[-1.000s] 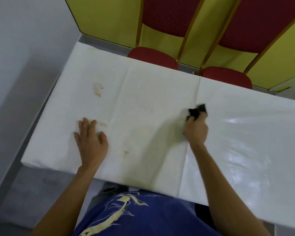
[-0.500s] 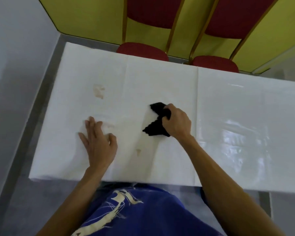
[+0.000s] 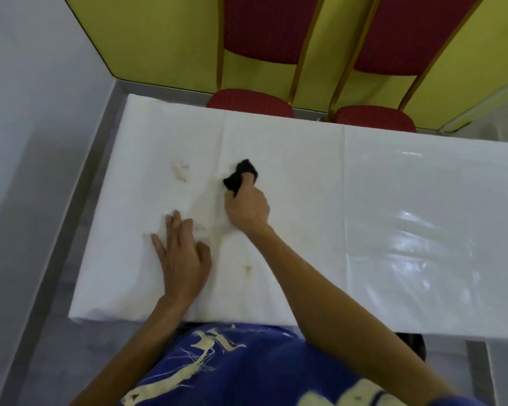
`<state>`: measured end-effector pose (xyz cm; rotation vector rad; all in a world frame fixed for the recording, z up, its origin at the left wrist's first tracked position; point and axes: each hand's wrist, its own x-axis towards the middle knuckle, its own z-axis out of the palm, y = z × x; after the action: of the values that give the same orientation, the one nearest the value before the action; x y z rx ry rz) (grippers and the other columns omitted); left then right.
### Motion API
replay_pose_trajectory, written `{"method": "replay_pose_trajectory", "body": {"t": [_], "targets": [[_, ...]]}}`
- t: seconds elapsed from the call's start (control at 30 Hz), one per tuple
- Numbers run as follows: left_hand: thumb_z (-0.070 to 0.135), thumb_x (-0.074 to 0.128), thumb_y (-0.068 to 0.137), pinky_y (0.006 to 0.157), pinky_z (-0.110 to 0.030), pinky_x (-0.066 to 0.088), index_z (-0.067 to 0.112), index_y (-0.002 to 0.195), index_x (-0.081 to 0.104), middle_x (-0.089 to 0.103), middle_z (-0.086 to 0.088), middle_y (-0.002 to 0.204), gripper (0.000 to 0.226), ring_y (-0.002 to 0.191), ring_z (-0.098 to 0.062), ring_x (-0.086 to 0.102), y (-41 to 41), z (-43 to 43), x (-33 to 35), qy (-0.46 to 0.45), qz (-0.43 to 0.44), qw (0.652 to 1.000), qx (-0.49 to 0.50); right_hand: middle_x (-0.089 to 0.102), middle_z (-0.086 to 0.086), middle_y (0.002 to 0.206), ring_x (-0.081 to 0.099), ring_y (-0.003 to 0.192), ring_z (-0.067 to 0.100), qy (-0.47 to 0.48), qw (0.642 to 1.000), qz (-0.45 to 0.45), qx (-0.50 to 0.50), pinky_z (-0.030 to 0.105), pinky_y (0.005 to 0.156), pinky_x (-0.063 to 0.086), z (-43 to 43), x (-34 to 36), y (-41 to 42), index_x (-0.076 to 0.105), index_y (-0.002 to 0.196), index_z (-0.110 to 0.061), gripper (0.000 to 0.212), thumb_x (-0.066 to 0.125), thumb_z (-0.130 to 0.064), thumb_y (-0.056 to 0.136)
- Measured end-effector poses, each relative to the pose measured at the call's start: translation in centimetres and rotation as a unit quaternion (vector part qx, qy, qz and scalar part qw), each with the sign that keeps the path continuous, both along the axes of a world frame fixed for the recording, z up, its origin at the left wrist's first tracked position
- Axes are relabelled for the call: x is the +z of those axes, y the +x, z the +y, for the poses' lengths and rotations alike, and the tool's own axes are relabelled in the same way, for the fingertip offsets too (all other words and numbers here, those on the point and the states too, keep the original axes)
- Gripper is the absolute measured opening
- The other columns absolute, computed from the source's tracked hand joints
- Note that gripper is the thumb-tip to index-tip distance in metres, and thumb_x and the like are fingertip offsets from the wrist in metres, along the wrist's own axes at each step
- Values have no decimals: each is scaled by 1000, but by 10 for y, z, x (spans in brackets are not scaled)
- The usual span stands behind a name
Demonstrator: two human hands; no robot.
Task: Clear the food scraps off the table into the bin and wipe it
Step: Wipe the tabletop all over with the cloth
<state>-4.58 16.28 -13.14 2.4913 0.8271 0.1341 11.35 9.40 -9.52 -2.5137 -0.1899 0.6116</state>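
Observation:
A long table (image 3: 408, 200) covered in white plastic sheeting fills the view. My right hand (image 3: 248, 208) is closed around a crumpled black cloth (image 3: 241, 177) and presses it onto the sheet near the middle of the table's left half. My left hand (image 3: 182, 256) lies flat with fingers spread on the sheet, close to the near edge. A brownish stain (image 3: 180, 172) sits left of the cloth, and a small brown spot (image 3: 247, 268) lies between my two arms. No bin is in view.
Two red padded chairs with gold frames (image 3: 250, 102) (image 3: 376, 118) stand tucked against the far side, before a yellow wall. A grey wall (image 3: 27, 112) runs close along the table's left end. The right part of the sheet is glossy.
My right hand has carried the black cloth leftward across the table, from near the sheet's seam toward the stained area. My left hand has stayed flat in about the same place.

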Motion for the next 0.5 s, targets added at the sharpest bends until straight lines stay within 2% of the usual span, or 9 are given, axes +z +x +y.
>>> {"method": "replay_pose_trajectory", "body": {"t": [0.07, 0.1, 0.17, 0.27, 0.4, 0.5], "targets": [[25, 40, 92, 121, -57, 1, 5, 144, 39, 23, -14, 161, 55, 151, -25, 13, -6, 2, -8, 52, 13, 998, -20, 66, 16, 106, 65, 91, 37, -10, 990, -10, 137, 40, 71, 49, 23, 1, -19, 37, 135, -15, 45, 50, -29, 94], [28, 38, 94, 120, -57, 4, 5, 144, 40, 25, -14, 160, 56, 151, -26, 16, -9, 3, -12, 76, 16, 997, -30, 65, 15, 107, 65, 93, 37, -14, 985, -12, 174, 40, 72, 50, 25, 1, -20, 40, 135, -16, 45, 51, -28, 94], [29, 38, 95, 120, -58, 9, 4, 143, 42, 27, -15, 159, 55, 150, -26, 18, -10, 3, -14, 110, 15, 993, -39, 66, 11, 118, 63, 105, 35, 0, 983, -5, 185, 41, 82, 53, 11, 5, -3, 46, 138, -26, 49, 53, -26, 90], [28, 38, 94, 121, -57, 5, 4, 144, 40, 24, -15, 161, 55, 152, -25, 12, -7, 1, -10, 95, 9, 995, -36, 65, 1, 128, 61, 115, 27, -34, 987, -19, 155, 41, 90, 53, -30, 11, 47, 54, 134, -42, 54, 53, -25, 82], [28, 40, 94, 121, -57, 6, 6, 144, 39, 23, -13, 161, 55, 152, -25, 12, -9, 2, -9, 92, 9, 995, -36, 66, 5, 124, 62, 111, 32, -89, 992, -77, 36, 41, 86, 54, -100, 14, 120, 52, 135, -37, 51, 53, -24, 85], [29, 42, 94, 120, -58, 10, 7, 144, 41, 24, -13, 161, 55, 151, -25, 14, -9, 4, -10, 102, 14, 994, -36, 65, 14, 121, 61, 109, 38, -127, 985, -79, -84, 43, 85, 52, -126, 14, 158, 47, 138, -30, 51, 51, -22, 87]]}}
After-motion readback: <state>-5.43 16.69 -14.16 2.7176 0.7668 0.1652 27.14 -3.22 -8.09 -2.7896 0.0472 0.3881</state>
